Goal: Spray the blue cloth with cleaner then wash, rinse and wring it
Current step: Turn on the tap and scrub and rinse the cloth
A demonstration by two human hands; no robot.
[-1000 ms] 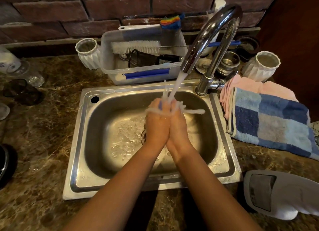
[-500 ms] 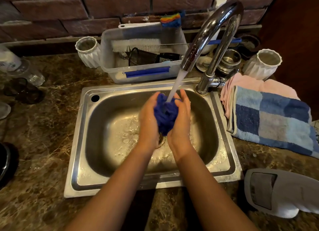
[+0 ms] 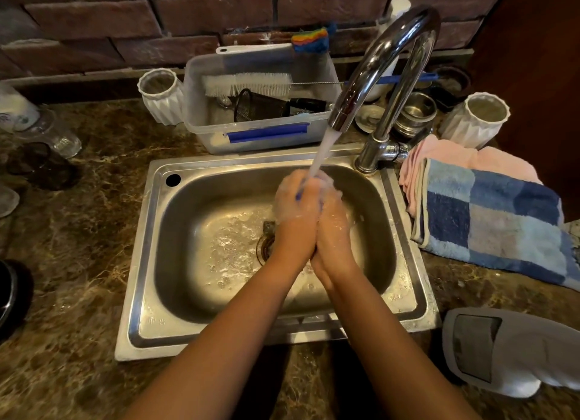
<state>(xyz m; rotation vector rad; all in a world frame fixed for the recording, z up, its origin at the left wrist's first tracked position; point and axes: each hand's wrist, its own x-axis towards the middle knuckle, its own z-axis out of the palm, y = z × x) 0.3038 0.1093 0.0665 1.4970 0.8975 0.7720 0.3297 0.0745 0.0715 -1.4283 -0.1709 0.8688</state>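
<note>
Over the steel sink (image 3: 147,262), my left hand (image 3: 293,212) and my right hand (image 3: 332,218) press together around the blue cloth (image 3: 298,195). Only a thin dark-blue sliver of it shows between my fingers; the rest is hidden inside my palms. Water runs from the chrome tap (image 3: 386,61) straight onto my fingertips and splashes over both hands. Foam and water lie in the basin around the drain (image 3: 265,245).
A white spray bottle (image 3: 514,353) lies on the counter at the front right. A blue checked towel (image 3: 492,218) over a pink cloth (image 3: 464,159) sits right of the sink. Behind it are a plastic tub (image 3: 257,105) with a brush, white cups and glassware.
Half a second ago my hands were apart with the bunched blue cloth showing between them. Now they have closed tight around it, hiding nearly all of it under the stream.
</note>
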